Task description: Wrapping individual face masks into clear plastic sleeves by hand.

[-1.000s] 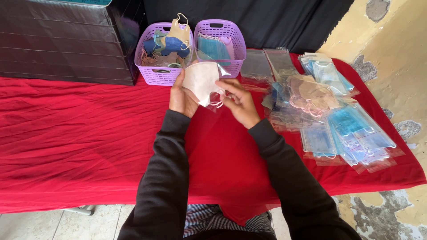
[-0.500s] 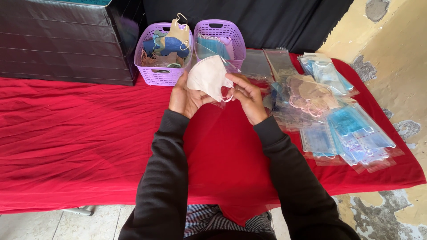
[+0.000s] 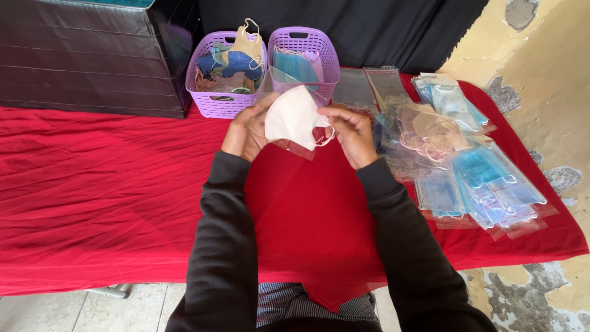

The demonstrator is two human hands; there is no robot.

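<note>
Two purple baskets (image 3: 224,104), bagged masks (image 3: 485,184)

White mask (image 3: 294,117), lilac baskets (image 3: 212,101), red tablecloth (image 3: 110,178), black sleeves (image 3: 224,246).

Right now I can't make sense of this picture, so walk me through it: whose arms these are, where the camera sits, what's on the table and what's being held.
There is no machine here. The camera sits on a person's head and looks down, so the two dark-sleeved arms are that person's own. The left hand and right hand together hold a white face mask with a clear plastic sleeve under it, above a table with a red cloth. At the back stand two purple baskets with loose masks, beside a dark box. To the right lie piles of bagged masks, blue and beige.
</note>
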